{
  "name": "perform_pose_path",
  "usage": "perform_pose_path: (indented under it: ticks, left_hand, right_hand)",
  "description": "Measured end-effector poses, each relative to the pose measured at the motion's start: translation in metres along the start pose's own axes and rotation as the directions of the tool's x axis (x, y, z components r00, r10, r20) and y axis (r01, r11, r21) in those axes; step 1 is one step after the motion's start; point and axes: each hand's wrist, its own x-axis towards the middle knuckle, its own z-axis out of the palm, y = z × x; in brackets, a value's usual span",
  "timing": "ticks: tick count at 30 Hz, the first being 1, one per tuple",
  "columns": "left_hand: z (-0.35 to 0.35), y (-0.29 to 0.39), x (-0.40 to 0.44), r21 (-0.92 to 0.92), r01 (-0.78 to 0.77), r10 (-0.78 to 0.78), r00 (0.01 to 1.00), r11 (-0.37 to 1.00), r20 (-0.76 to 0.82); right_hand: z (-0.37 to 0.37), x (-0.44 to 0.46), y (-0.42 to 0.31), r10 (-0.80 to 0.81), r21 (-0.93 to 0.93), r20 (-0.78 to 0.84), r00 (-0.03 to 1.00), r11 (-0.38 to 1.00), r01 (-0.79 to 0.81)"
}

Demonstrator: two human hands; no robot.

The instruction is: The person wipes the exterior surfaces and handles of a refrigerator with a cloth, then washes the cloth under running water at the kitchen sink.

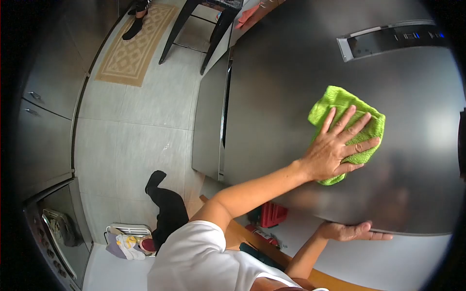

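A bright green microfiber cloth lies flat against the dark grey door of a refrigerator. My left hand presses it there with spread fingers, covering its middle. At the refrigerator's edge, low in the picture, my right hand rests with its fingers stretched along the edge and the thumb near the front face. Part of its palm side is hidden. A control panel with lit blue marks is set into the door, above the cloth in the picture.
A dark stool stands beside the refrigerator, near a patterned tan mat where another person's foot shows. Dark cabinets and an oven line the left. A folding step with cloths and a red crate are lower down.
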Motion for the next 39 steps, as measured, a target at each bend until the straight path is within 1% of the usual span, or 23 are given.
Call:
perform_pose_path:
  ticks: [3, 4, 5, 7, 8, 9, 11, 12, 13, 15, 16, 17, 19, 21, 23, 26, 27, 30, 33, 35, 36, 37, 39]
  left_hand:
    - [-0.011, -0.062, 0.012, 0.051, 0.009, -0.008, 1.000, 0.999, -0.007]
    - [-0.009, -0.100, 0.005, 0.000, 0.159, -0.158, 0.982, 0.987, -0.107]
    - [-0.005, -0.146, -0.008, -0.067, 0.299, -0.306, 0.931, 0.952, -0.198]
    - [-0.011, -0.219, -0.039, -0.104, 0.545, -0.550, 0.786, 0.832, -0.281]
    - [-0.009, -0.259, -0.069, -0.228, 0.599, -0.640, 0.705, 0.768, -0.305]
    - [-0.014, -0.288, -0.100, -0.304, 0.668, -0.734, 0.625, 0.679, -0.266]
    - [0.006, -0.367, -0.195, -0.587, 0.706, -0.916, 0.350, 0.396, -0.198]
    - [0.012, -0.380, -0.223, -0.416, 0.853, -0.943, 0.232, 0.315, -0.239]
    - [0.008, -0.365, -0.224, -0.231, 0.952, -0.944, 0.125, 0.200, -0.305]
    - [-0.002, -0.330, -0.190, -0.156, 0.955, -0.949, 0.214, 0.253, -0.231]
    - [0.008, -0.328, -0.174, -0.180, 0.878, -0.876, 0.381, 0.443, -0.297]
    - [-0.010, -0.277, -0.110, -0.455, 0.718, -0.848, 0.480, 0.527, -0.225]
    - [-0.016, -0.238, -0.021, -0.133, 0.624, -0.638, 0.749, 0.770, -0.178]
    - [-0.022, -0.206, 0.059, -0.041, 0.392, -0.395, 0.915, 0.919, -0.082]
    - [-0.025, -0.222, 0.099, -0.070, 0.310, -0.315, 0.945, 0.948, -0.085]
    - [-0.028, -0.298, 0.095, -0.102, 0.414, -0.426, 0.892, 0.904, -0.152]
    - [-0.028, -0.330, 0.076, -0.135, 0.456, -0.474, 0.863, 0.880, -0.177]
    - [-0.024, -0.420, -0.012, -0.386, 0.604, -0.710, 0.654, 0.697, -0.260]
    - [-0.018, -0.463, -0.146, -0.622, 0.703, -0.931, 0.344, 0.344, -0.125]
    - [-0.011, -0.452, -0.232, -0.731, 0.680, -0.990, 0.136, 0.061, 0.045]
    - [-0.007, -0.435, -0.269, -0.751, 0.660, -0.994, 0.057, -0.034, 0.095]
    - [-0.004, -0.407, -0.298, -0.757, 0.647, -0.993, -0.002, -0.089, 0.116]
    - [0.008, -0.343, -0.342, -0.747, 0.662, -0.996, -0.084, -0.068, 0.017]
  right_hand:
    - [0.004, -0.002, -0.001, 0.032, -0.040, -0.044, 0.998, 0.999, -0.034]
    - [0.011, -0.004, -0.004, 0.026, -0.100, -0.105, 0.994, 0.994, -0.037]
    - [0.006, -0.004, 0.002, -0.006, -0.129, -0.073, 0.997, 0.992, -0.003]
    - [-0.012, 0.000, 0.011, -0.074, -0.183, -0.007, 0.997, 0.981, 0.072]
    - [0.005, -0.004, 0.003, -0.021, -0.130, -0.092, 0.996, 0.992, 0.009]
    - [0.004, -0.002, 0.006, -0.039, -0.171, -0.069, 0.997, 0.985, 0.027]
    - [-0.009, 0.000, 0.010, -0.067, -0.256, -0.028, 0.997, 0.965, 0.058]
    - [-0.015, 0.000, 0.012, -0.063, -0.274, -0.040, 0.997, 0.960, 0.049]
    - [-0.018, 0.000, 0.013, -0.058, -0.290, -0.053, 0.997, 0.956, 0.040]
    - [-0.011, 0.001, 0.011, -0.044, -0.307, -0.098, 0.994, 0.952, 0.012]
    - [0.000, -0.001, 0.003, -0.037, -0.308, -0.128, 0.991, 0.952, -0.004]
    - [-0.003, 0.000, 0.009, -0.122, -0.400, -0.076, 0.990, 0.913, 0.082]
    - [-0.011, 0.002, 0.015, -0.233, -0.519, 0.002, 0.972, 0.831, 0.201]
    - [-0.012, 0.003, 0.016, -0.261, -0.542, 0.025, 0.965, 0.808, 0.232]
    - [-0.010, 0.004, 0.015, -0.251, -0.558, 0.034, 0.967, 0.799, 0.227]
    - [-0.007, 0.006, 0.018, -0.238, -0.573, 0.041, 0.970, 0.790, 0.218]
    - [-0.006, 0.006, 0.019, -0.240, -0.576, 0.047, 0.970, 0.787, 0.223]
    - [-0.005, 0.006, 0.022, -0.243, -0.575, 0.053, 0.969, 0.786, 0.228]
    - [-0.009, 0.006, 0.023, -0.241, -0.572, 0.063, 0.968, 0.786, 0.233]
    - [-0.012, 0.006, 0.022, -0.236, -0.570, 0.067, 0.970, 0.788, 0.231]
    - [-0.014, 0.006, 0.022, -0.235, -0.566, 0.069, 0.970, 0.791, 0.232]
    - [-0.018, 0.006, 0.022, -0.231, -0.558, 0.069, 0.971, 0.797, 0.229]
    - [-0.026, 0.007, 0.021, -0.229, -0.534, 0.073, 0.971, 0.813, 0.232]
